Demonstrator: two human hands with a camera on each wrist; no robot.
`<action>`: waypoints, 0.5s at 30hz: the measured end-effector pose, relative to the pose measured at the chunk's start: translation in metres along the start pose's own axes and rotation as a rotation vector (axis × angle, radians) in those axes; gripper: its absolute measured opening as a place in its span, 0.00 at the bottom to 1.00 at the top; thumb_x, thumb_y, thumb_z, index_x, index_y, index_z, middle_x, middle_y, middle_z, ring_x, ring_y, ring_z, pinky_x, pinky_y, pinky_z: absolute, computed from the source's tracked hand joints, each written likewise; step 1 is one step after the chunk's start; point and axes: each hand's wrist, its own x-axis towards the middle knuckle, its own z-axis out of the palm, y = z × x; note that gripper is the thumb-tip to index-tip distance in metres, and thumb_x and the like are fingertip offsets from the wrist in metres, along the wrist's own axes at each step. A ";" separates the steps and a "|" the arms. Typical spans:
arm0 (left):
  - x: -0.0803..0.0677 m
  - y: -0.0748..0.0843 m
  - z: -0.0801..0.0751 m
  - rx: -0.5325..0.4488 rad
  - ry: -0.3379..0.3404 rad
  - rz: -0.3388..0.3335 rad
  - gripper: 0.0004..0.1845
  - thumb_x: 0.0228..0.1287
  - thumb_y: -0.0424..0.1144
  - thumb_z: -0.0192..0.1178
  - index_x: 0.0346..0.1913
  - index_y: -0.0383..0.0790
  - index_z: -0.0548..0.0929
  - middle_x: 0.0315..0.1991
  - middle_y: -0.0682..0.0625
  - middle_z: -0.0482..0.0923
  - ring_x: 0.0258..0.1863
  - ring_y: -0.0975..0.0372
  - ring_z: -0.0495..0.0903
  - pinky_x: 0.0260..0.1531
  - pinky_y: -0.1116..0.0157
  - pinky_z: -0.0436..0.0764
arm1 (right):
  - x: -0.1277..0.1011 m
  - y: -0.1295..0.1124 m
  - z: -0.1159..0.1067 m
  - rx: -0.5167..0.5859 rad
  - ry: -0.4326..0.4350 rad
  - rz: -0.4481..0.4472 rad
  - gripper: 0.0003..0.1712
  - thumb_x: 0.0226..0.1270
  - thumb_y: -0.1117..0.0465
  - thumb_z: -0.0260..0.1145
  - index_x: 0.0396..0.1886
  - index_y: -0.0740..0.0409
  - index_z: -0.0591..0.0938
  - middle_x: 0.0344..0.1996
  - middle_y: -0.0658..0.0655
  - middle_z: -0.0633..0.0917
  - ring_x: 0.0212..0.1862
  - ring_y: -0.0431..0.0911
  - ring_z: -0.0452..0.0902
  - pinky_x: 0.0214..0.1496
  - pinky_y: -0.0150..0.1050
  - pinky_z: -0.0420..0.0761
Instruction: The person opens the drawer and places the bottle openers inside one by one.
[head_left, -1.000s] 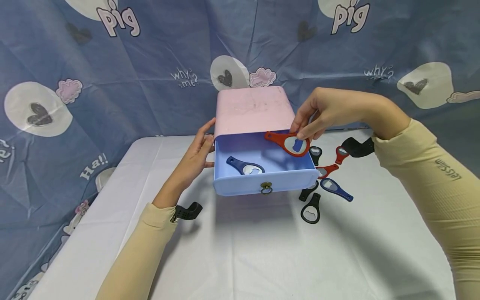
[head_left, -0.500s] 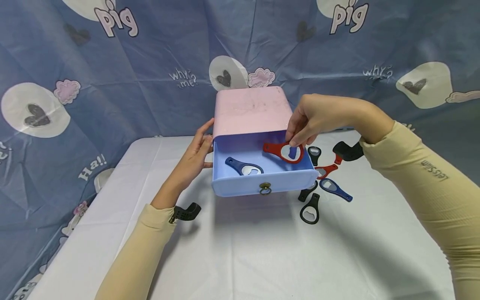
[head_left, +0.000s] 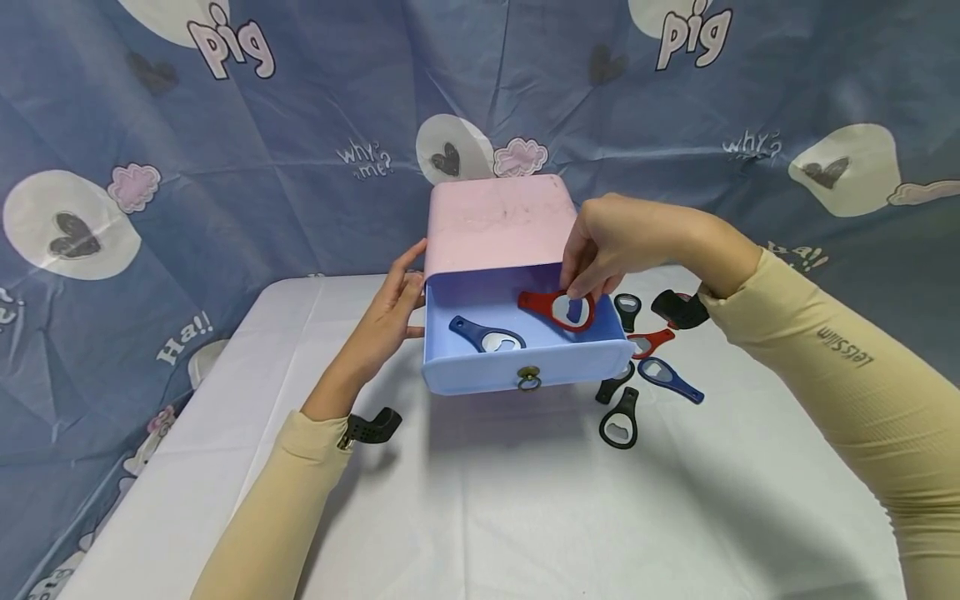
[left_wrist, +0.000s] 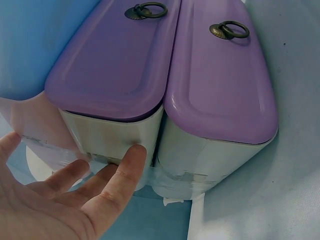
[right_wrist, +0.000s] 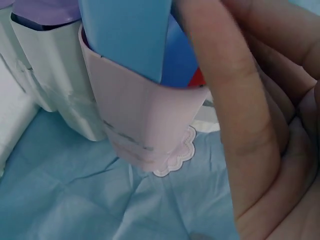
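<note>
A pink drawer unit (head_left: 498,221) stands with its light blue drawer (head_left: 461,372) pulled out. My right hand (head_left: 626,242) pinches a red bottle opener (head_left: 536,302) by its round end, over the drawer's right side; whether the opener touches the drawer floor I cannot tell. A dark blue bottle opener (head_left: 469,331) lies inside at the left. With fairly straight, spread fingers, my left hand (head_left: 382,325) rests along the unit's left side. In the left wrist view those fingers (left_wrist: 131,162) lie by the pale casing under two purple drawer fronts (left_wrist: 112,65).
Right of the drawer, several more openers lie on the white table (head_left: 525,517): a blue one (head_left: 672,381), a red one (head_left: 654,342) and black ones (head_left: 627,402), one partly hidden by the drawer. A printed blue cloth (head_left: 300,108) hangs behind.
My right hand has moved left and down, carrying the red bottle opener from above the drawer's right rim to lower within it. The left hand stays in place.
</note>
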 end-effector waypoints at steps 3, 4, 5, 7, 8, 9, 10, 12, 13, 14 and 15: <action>0.000 0.000 0.001 0.003 -0.004 0.000 0.29 0.89 0.58 0.39 0.85 0.79 0.49 0.83 0.41 0.59 0.80 0.38 0.66 0.61 0.29 0.80 | 0.001 -0.001 0.003 -0.007 0.000 -0.007 0.06 0.66 0.62 0.82 0.40 0.57 0.95 0.35 0.56 0.95 0.33 0.45 0.92 0.41 0.37 0.92; 0.000 -0.001 0.001 0.004 -0.004 0.000 0.29 0.89 0.58 0.39 0.85 0.79 0.49 0.83 0.41 0.59 0.81 0.38 0.66 0.61 0.29 0.80 | 0.001 -0.002 0.004 -0.009 -0.003 -0.008 0.06 0.66 0.62 0.82 0.41 0.57 0.95 0.35 0.56 0.95 0.34 0.45 0.92 0.41 0.37 0.92; 0.000 -0.001 0.001 0.006 -0.005 0.001 0.29 0.89 0.58 0.39 0.85 0.79 0.49 0.83 0.40 0.59 0.81 0.38 0.66 0.61 0.29 0.80 | 0.002 -0.003 0.004 -0.011 -0.004 -0.007 0.07 0.65 0.62 0.82 0.42 0.57 0.94 0.36 0.56 0.95 0.34 0.45 0.92 0.42 0.37 0.92; 0.000 0.000 0.001 0.006 -0.006 0.000 0.29 0.89 0.58 0.39 0.85 0.79 0.49 0.84 0.41 0.58 0.81 0.38 0.65 0.61 0.28 0.80 | 0.003 -0.004 0.006 -0.015 -0.006 0.003 0.09 0.65 0.63 0.82 0.44 0.59 0.94 0.38 0.58 0.95 0.34 0.46 0.92 0.42 0.38 0.93; 0.000 0.000 0.001 0.007 -0.006 0.000 0.29 0.89 0.58 0.39 0.85 0.79 0.49 0.84 0.41 0.57 0.81 0.38 0.65 0.61 0.28 0.79 | 0.003 -0.005 0.006 -0.017 -0.005 0.009 0.10 0.65 0.63 0.82 0.45 0.60 0.94 0.38 0.58 0.95 0.34 0.46 0.93 0.42 0.38 0.93; 0.000 0.000 0.001 0.006 -0.007 0.000 0.29 0.89 0.58 0.39 0.85 0.79 0.49 0.84 0.40 0.58 0.81 0.38 0.65 0.61 0.28 0.80 | 0.004 -0.006 0.007 -0.019 -0.003 0.015 0.11 0.65 0.64 0.82 0.46 0.60 0.94 0.39 0.59 0.95 0.34 0.46 0.93 0.42 0.39 0.93; 0.000 0.000 0.001 0.005 -0.006 0.001 0.29 0.89 0.58 0.39 0.85 0.79 0.49 0.83 0.40 0.58 0.81 0.38 0.65 0.61 0.28 0.80 | 0.004 -0.007 0.007 -0.023 -0.002 0.020 0.12 0.65 0.64 0.82 0.47 0.61 0.93 0.40 0.59 0.95 0.34 0.46 0.93 0.43 0.39 0.93; 0.000 0.000 0.001 0.003 -0.005 0.003 0.29 0.89 0.58 0.39 0.85 0.78 0.49 0.83 0.40 0.58 0.80 0.38 0.66 0.61 0.29 0.80 | 0.004 -0.009 0.007 -0.032 0.003 0.026 0.13 0.64 0.65 0.82 0.47 0.62 0.93 0.39 0.60 0.95 0.35 0.46 0.93 0.43 0.39 0.93; 0.000 0.000 0.001 0.003 -0.004 0.005 0.29 0.89 0.57 0.39 0.85 0.78 0.49 0.83 0.40 0.59 0.80 0.38 0.66 0.61 0.29 0.80 | 0.004 -0.009 0.007 -0.035 0.006 0.027 0.13 0.64 0.65 0.82 0.47 0.63 0.93 0.39 0.60 0.95 0.35 0.46 0.93 0.43 0.40 0.93; 0.000 0.000 0.001 0.003 -0.004 0.008 0.29 0.90 0.57 0.39 0.85 0.78 0.49 0.83 0.40 0.58 0.80 0.38 0.66 0.61 0.29 0.80 | 0.004 -0.010 0.007 -0.042 0.010 0.024 0.13 0.64 0.66 0.82 0.47 0.63 0.93 0.38 0.60 0.95 0.35 0.46 0.93 0.43 0.40 0.93; 0.000 0.000 0.001 0.003 -0.003 0.009 0.29 0.90 0.57 0.39 0.85 0.77 0.49 0.83 0.40 0.59 0.80 0.38 0.67 0.60 0.29 0.80 | 0.004 -0.011 0.007 -0.047 0.012 0.020 0.13 0.64 0.66 0.81 0.47 0.63 0.93 0.38 0.60 0.95 0.36 0.46 0.93 0.44 0.40 0.93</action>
